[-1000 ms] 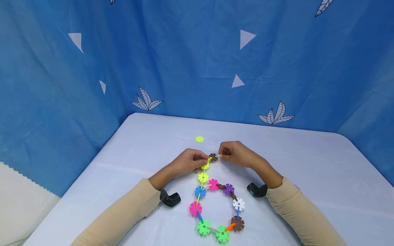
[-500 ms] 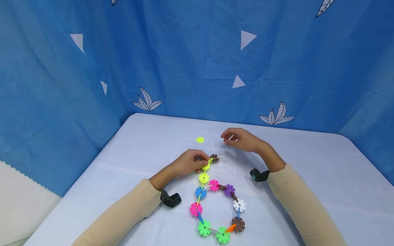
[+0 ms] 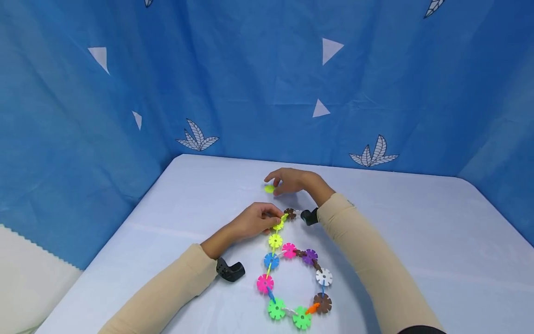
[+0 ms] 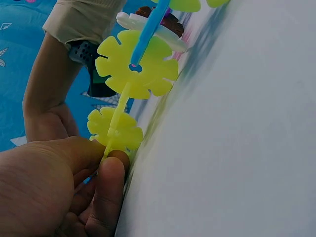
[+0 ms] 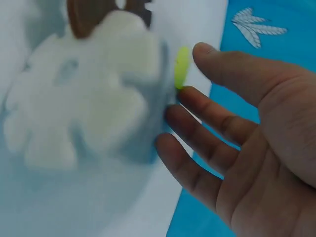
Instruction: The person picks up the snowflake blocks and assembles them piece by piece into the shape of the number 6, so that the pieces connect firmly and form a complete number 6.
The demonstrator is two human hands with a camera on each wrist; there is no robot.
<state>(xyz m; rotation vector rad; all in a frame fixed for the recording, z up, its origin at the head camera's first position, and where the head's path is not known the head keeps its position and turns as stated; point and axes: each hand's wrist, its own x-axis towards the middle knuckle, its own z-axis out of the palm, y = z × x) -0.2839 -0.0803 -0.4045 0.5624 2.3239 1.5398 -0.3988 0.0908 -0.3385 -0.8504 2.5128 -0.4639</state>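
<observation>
A chain of colourful notched plastic discs lies on the table, its lower part forming a ring. My left hand pinches a yellow disc near the chain's far end, seen nearly edge-on in the left wrist view. Beyond it, a brown disc and a blurred white disc end the chain. My right hand is above a loose yellow disc, its thumb and fingers spread around it. Whether the fingertips touch that disc I cannot tell.
The ring part includes a blue disc, a purple disc and a green disc. White cloth covers the table. A blue patterned curtain hangs behind it. Black wrist devices sit on both arms.
My right hand has let go of the white end disc, risen away, then moved left to the loose yellow disc. My left hand keeps its grip in the same place.
</observation>
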